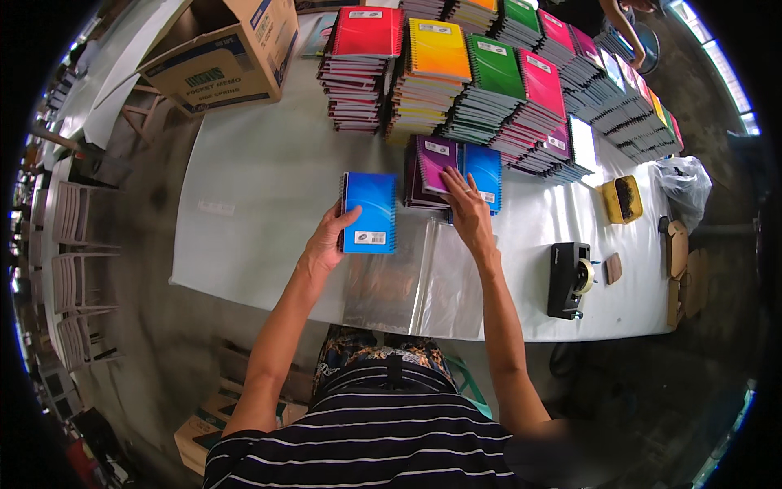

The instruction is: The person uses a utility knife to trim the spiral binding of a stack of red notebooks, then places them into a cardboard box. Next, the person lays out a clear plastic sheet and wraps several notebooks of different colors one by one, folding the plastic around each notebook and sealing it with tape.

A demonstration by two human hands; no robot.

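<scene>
My left hand point(330, 234) grips a blue spiral notebook point(371, 204) by its left edge, thumb on the cover, above the table. My right hand point(470, 208) closes over the lower right part of a purple spiral notebook point(437, 155), fingers on its cover and thumb hidden. That notebook tops a short dark-edged stack. Just right of it, partly behind my right hand, lies another blue notebook point(484, 167). Clear plastic sleeves point(452, 285) lie flat on the table near its front edge, between my forearms.
Tall stacks of red point(364, 37), yellow point(440, 53), green point(495, 73) and pink point(539, 85) notebooks line the back of the white table point(244, 244). A cardboard box point(236, 69) stands back left. At right are a tape dispenser point(568, 281), yellow container point(622, 200) and plastic bag point(684, 187). Another person's arm point(626, 31) shows back right.
</scene>
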